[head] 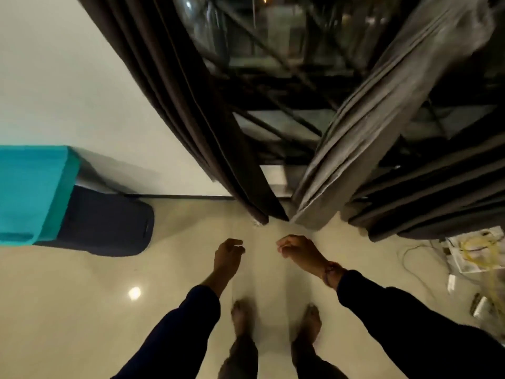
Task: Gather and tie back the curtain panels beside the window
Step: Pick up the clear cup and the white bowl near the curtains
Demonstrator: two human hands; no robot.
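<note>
While the person stands barefoot on the shiny cream floor (82, 310), both hands hang out in front and hold nothing. The left hand (228, 254) has loosely bent fingers, and so does the right hand (296, 251), which has a band (332, 272) at its wrist. The hands are a little apart, with bare floor between them.

At twelve o'clock is the dark window (267, 64). The left curtain panel (191, 105) hangs at eleven o'clock, and the right curtain panel (363, 132) hangs at one o'clock. Both hang loose, not tied. Their bottom ends nearly meet at the floor, just past the fingertips. More dark curtain folds (437, 192) bunch at two o'clock.

A white wall (68, 77) stands at ten o'clock. A teal cloth (30, 192) lies over something dark (109, 222) at nine o'clock. White and yellow cables (475, 253) lie in a heap at three o'clock. Open floor spreads toward eight o'clock.
</note>
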